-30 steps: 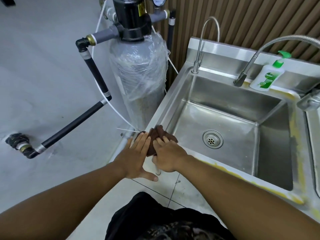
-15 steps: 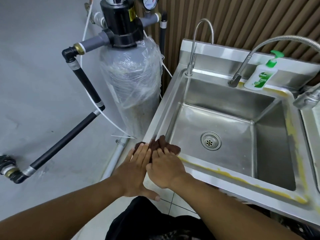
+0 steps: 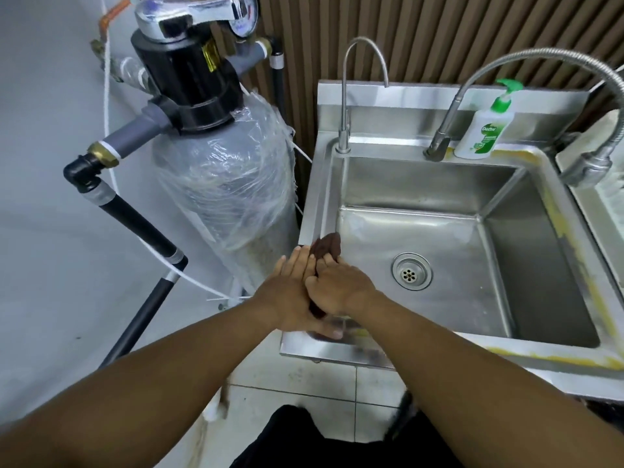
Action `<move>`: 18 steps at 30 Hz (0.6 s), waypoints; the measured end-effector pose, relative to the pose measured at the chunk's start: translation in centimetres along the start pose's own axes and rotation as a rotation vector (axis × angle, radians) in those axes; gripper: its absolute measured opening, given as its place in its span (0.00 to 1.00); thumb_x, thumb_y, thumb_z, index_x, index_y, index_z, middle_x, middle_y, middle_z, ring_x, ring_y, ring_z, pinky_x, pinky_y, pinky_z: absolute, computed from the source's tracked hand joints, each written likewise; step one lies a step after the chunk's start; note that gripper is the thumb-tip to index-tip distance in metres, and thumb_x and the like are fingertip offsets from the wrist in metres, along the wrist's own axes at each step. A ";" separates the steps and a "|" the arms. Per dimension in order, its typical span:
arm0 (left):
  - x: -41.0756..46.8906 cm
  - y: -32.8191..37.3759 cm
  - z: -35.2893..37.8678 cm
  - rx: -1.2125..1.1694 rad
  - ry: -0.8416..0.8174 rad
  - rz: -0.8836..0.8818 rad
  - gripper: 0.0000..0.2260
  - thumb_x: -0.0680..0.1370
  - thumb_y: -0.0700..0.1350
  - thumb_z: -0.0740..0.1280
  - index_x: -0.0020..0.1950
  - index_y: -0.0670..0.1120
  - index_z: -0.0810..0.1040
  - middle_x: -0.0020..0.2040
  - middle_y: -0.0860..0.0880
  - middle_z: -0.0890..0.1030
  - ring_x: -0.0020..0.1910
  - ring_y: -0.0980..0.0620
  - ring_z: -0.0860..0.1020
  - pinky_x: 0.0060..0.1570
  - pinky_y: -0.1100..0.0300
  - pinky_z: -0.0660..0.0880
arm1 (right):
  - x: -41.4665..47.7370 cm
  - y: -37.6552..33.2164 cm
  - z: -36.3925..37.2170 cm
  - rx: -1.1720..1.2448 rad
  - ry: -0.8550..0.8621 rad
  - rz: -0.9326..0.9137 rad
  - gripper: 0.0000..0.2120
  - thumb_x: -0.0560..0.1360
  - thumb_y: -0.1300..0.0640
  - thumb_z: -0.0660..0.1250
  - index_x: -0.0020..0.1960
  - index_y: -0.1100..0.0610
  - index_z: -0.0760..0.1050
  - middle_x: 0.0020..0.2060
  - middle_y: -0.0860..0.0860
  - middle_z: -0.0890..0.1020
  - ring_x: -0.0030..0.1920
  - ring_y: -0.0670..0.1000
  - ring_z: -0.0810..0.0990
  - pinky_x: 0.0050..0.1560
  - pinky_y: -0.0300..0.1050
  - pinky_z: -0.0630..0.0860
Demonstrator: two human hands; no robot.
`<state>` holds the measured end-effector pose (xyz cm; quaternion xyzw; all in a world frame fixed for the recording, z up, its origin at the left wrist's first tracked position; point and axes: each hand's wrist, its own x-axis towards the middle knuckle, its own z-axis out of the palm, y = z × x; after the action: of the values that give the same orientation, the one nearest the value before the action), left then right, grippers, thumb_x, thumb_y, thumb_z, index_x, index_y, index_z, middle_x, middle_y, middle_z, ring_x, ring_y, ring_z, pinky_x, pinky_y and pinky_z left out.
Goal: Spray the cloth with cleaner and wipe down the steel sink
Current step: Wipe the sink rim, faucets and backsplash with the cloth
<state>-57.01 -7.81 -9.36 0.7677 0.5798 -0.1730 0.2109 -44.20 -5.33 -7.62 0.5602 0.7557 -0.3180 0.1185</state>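
Note:
A dark brown cloth (image 3: 326,244) lies on the left rim of the steel sink (image 3: 526,251), near its front left corner. My left hand (image 3: 290,292) lies flat with fingers together, pressing on the cloth's left side. My right hand (image 3: 337,287) presses on it from the right, fingers curled over it. Most of the cloth is hidden under both hands; only its far end shows. The basin has a round drain (image 3: 411,274). No spray bottle is in sight.
A plastic-wrapped filter tank (image 3: 229,184) with black pipes stands just left of the sink. A thin curved tap (image 3: 347,96), a flexible hose faucet (image 3: 472,89) and a green-capped soap bottle (image 3: 484,130) stand along the back rim. A second basin edge (image 3: 604,197) is at right.
Both hands have slid the cloth away from me along the sink's left rim. The view has shifted, so the sink appears more from above.

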 end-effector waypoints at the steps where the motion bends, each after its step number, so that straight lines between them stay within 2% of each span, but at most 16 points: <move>1: 0.8 0.0 -0.5 0.005 0.007 -0.010 0.70 0.58 0.83 0.63 0.78 0.45 0.26 0.77 0.45 0.25 0.74 0.50 0.22 0.75 0.51 0.28 | 0.8 0.1 -0.7 -0.016 0.000 0.010 0.29 0.82 0.46 0.42 0.81 0.55 0.54 0.80 0.53 0.56 0.79 0.56 0.54 0.77 0.58 0.55; 6: 4.5 -0.1 -3.0 -0.069 0.016 -0.082 0.71 0.57 0.82 0.65 0.79 0.46 0.28 0.78 0.47 0.26 0.75 0.52 0.23 0.77 0.51 0.31 | 4.0 0.8 -4.3 -0.052 -0.039 -0.003 0.28 0.84 0.47 0.41 0.82 0.55 0.48 0.81 0.53 0.51 0.80 0.57 0.49 0.78 0.57 0.51; 11: 7.6 0.4 -4.5 -0.151 0.027 -0.172 0.72 0.56 0.82 0.66 0.79 0.46 0.28 0.78 0.48 0.26 0.75 0.53 0.23 0.77 0.53 0.32 | 6.1 1.7 -7.6 -0.112 -0.087 -0.071 0.26 0.86 0.52 0.42 0.82 0.59 0.48 0.81 0.57 0.52 0.80 0.58 0.48 0.78 0.57 0.51; 18: 11.7 0.7 -7.2 -0.163 0.021 -0.246 0.70 0.59 0.80 0.67 0.78 0.46 0.26 0.77 0.47 0.24 0.75 0.51 0.24 0.77 0.52 0.32 | 10.9 4.0 -10.0 -0.065 -0.090 -0.115 0.27 0.85 0.48 0.42 0.82 0.54 0.44 0.82 0.53 0.47 0.81 0.57 0.46 0.77 0.60 0.52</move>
<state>-53.08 5.33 -9.12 0.6729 0.6839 -0.1417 0.2438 -42.50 9.89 -7.22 0.4969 0.7903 -0.3246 0.1520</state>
